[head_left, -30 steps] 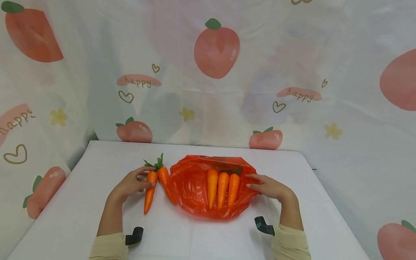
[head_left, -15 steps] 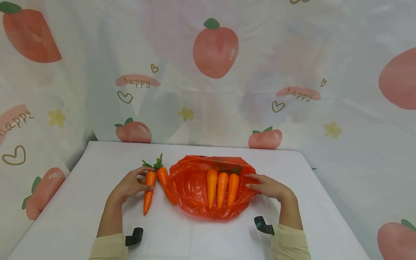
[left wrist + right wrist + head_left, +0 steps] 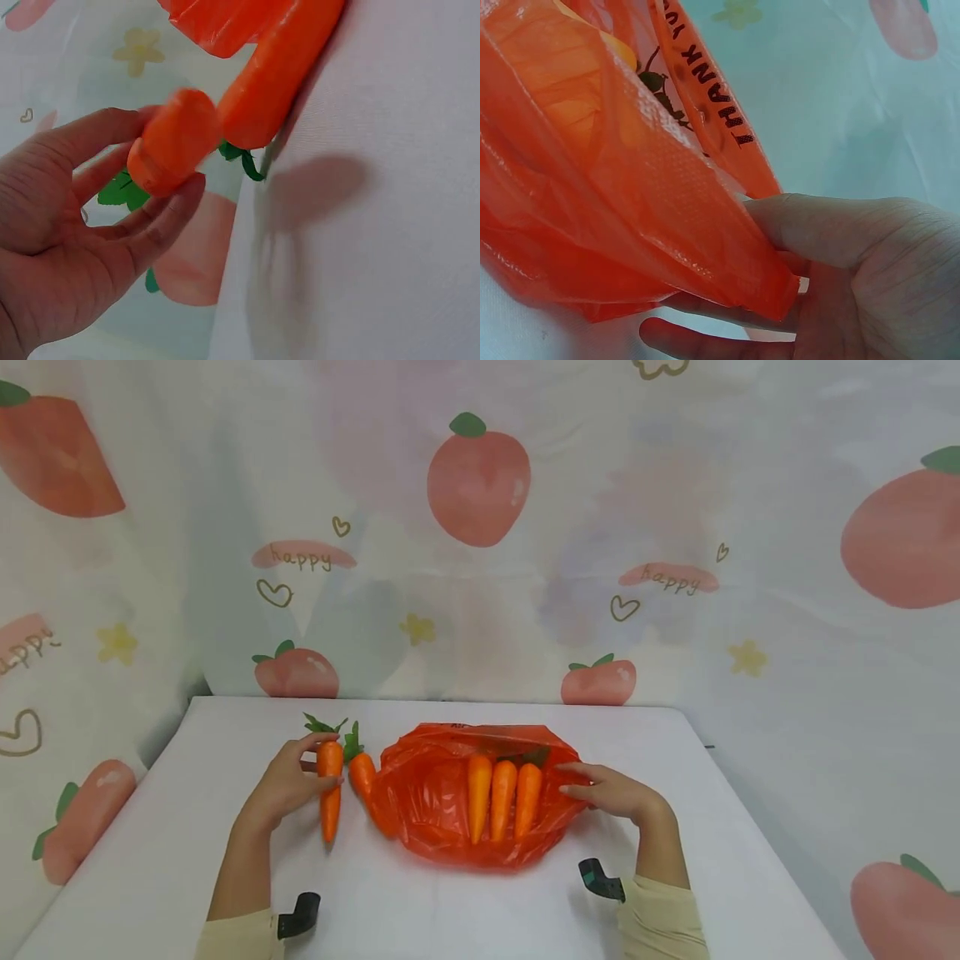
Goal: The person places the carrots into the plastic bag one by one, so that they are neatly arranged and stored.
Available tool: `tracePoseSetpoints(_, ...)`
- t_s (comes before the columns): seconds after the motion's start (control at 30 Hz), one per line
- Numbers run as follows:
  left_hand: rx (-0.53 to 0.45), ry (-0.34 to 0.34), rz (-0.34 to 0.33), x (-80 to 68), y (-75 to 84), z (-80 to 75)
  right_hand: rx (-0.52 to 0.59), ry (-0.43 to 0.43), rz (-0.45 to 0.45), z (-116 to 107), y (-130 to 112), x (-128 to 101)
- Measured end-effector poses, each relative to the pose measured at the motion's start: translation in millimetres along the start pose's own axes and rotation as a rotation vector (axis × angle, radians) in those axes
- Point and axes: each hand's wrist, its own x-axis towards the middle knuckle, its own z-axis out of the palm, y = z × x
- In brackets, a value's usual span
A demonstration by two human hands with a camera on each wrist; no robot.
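Observation:
My left hand (image 3: 283, 783) pinches an orange carrot (image 3: 330, 762) with green leaves between thumb and fingers. In the left wrist view this carrot (image 3: 176, 142) is raised off the table, its shadow falling on the cloth. Just right of it, a second carrot (image 3: 364, 779) lies leaning against a red plastic bag (image 3: 431, 802). The bag's mouth gapes toward me, and three carrots (image 3: 502, 797) lie side by side in it. With thumb and fingers, my right hand (image 3: 618, 790) grips the bag's right edge; the right wrist view shows the thumb (image 3: 817, 229) over the plastic.
A white-covered table (image 3: 450, 918) carries everything. Behind it and at the sides hangs a pale curtain (image 3: 480, 610) printed with peaches. Black camera mounts stick out from both wrists, the left mount (image 3: 298, 916) and the right mount (image 3: 600, 880).
My left hand has lifted its carrot off the table, shifting it slightly up and left. The neighbouring carrot's leaves have come apart from it. The right hand keeps its hold on the bag.

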Motion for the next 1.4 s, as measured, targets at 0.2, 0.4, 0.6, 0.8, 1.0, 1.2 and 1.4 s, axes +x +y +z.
tracePoseSetpoints(0.2,0.011,-0.002,0.010,-7.2,12.0,-5.8,-0.018,-0.013,0.006,0,-3,4)
tracePoseSetpoints(0.4,0.051,0.009,0.068,-12.9,25.1,0.5,-0.022,-0.021,0.014,-1,0,2)
tracePoseSetpoints(0.6,0.070,0.004,0.086,-24.6,31.5,5.8,-0.002,-0.021,0.013,-2,1,1)
tracePoseSetpoints(0.8,0.049,0.009,0.103,-38.7,38.2,3.9,0.004,-0.023,0.009,-1,0,2)
tracePoseSetpoints(1.0,-0.051,-0.014,0.134,-55.0,49.1,5.6,-0.005,-0.018,0.014,-1,0,3)
tracePoseSetpoints(1.2,-0.119,-0.075,0.134,-63.8,61.1,12.1,-0.004,-0.020,0.008,-1,1,4)
tracePoseSetpoints(1.4,-0.166,-0.144,0.181,-72.2,72.0,22.6,0.006,-0.024,0.009,0,1,4)
